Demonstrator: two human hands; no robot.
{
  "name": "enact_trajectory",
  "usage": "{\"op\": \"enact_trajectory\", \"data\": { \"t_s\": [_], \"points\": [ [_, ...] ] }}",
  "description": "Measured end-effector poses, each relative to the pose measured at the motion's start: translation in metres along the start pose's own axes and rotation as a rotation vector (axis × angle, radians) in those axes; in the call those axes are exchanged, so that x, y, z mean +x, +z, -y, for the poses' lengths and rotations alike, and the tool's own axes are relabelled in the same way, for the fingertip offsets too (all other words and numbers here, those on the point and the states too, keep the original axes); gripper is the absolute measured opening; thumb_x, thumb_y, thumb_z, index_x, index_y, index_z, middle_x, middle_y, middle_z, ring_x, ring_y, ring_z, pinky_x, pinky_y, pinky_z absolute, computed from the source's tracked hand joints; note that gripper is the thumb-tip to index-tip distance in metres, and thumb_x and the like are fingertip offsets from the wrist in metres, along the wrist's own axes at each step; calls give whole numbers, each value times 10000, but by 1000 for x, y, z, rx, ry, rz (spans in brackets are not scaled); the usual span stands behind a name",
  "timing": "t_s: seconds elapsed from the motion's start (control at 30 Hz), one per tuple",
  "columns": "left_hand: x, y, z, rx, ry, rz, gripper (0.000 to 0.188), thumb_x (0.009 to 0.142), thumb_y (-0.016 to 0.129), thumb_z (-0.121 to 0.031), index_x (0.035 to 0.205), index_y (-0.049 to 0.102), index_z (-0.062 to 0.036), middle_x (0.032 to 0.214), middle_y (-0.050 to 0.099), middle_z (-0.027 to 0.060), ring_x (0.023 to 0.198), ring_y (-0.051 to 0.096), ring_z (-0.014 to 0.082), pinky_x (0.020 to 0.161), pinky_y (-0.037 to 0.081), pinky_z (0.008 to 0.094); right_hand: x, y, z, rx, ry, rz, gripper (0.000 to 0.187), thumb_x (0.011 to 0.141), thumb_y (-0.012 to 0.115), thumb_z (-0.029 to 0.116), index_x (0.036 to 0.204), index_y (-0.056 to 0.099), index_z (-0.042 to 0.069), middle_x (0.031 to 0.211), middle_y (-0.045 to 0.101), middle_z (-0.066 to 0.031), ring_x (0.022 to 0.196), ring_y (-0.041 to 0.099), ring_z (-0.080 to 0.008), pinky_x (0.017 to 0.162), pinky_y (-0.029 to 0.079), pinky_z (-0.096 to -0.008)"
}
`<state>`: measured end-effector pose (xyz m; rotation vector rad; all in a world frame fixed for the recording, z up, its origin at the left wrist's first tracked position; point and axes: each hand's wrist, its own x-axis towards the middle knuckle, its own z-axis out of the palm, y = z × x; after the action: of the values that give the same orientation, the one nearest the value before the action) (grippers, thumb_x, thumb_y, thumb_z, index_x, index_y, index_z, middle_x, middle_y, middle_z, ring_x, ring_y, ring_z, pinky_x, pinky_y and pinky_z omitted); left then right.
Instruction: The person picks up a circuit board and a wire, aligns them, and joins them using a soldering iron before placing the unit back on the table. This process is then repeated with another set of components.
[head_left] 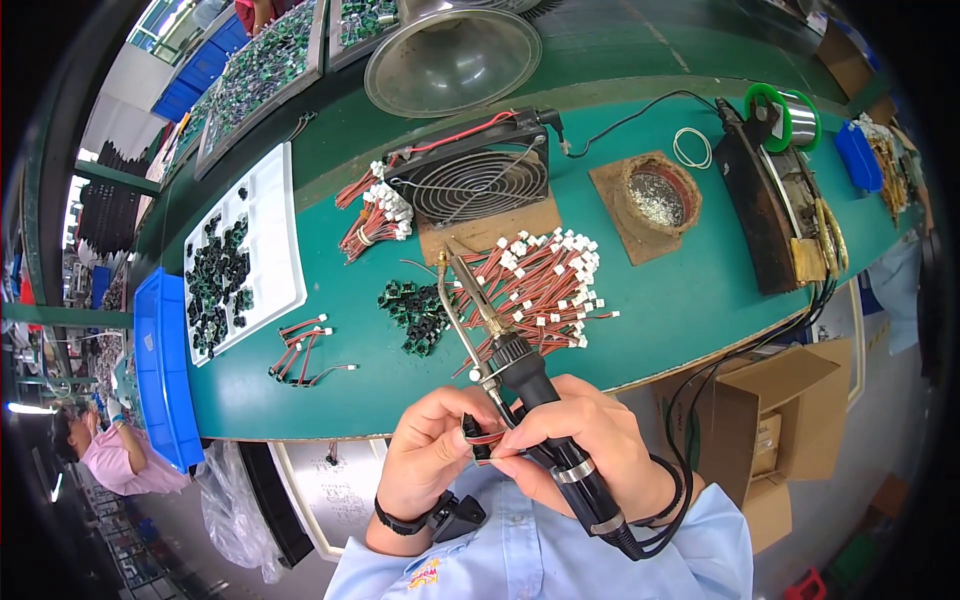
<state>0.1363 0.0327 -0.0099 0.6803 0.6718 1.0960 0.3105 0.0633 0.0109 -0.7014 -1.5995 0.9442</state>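
Note:
My left hand [428,455] pinches a small black part [470,427] in front of my chest. Thin red and black wires [488,438] run from it toward my right fingertips. My right hand [600,435] is wrapped round a black soldering iron [525,372], which has a thin metal feed tube alongside and points up and away over the bench. My right thumb and index finger also meet at the wires. Beyond the iron lies a pile of red and black wire leads with white connectors [540,285]. Small green and black boards [410,315] are heaped left of it.
A black fan [470,185] stands behind the leads. Left are wired pieces [305,350], a white tray [280,225] of black parts and a blue bin [165,370]. Right are a round cleaning pot [655,195], a black soldering unit [750,200], a solder spool [785,118] and hanging cables.

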Motion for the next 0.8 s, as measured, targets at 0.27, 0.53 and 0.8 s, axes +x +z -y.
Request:
{"op": "enact_trajectory", "data": {
  "t_s": [0.27, 0.53, 0.8],
  "points": [
    [-2, 5, -11, 126, -5, -7, 175, 888, 569, -141, 972, 536, 8, 958, 580, 119, 891, 556, 178, 808, 438, 302, 6, -11, 4, -48, 63, 95, 358, 613, 791, -22, 889, 591, 91, 799, 639, -32, 719, 583, -204, 631, 472, -298],
    [-8, 2, -18, 163, -30, 4, 92, 881, 538, -56, 935, 484, -4, 987, 596, 160, 909, 576, 191, 829, 446, 330, 2, -11, 5, -45, 119, 129, 348, 641, 711, -45, 949, 600, 75, 823, 621, -25, 809, 560, -250, 713, 462, -332],
    [-14, -8, -20, 139, 2, -43, 94, 893, 509, -41, 952, 437, -24, 1049, 601, 191, 997, 580, 218, 872, 439, 341, -4, 6, 12, -60, 228, 34, 365, 722, 715, 22, 1023, 510, 50, 837, 624, -87, 858, 599, -219, 743, 478, -331]
  ]
}}
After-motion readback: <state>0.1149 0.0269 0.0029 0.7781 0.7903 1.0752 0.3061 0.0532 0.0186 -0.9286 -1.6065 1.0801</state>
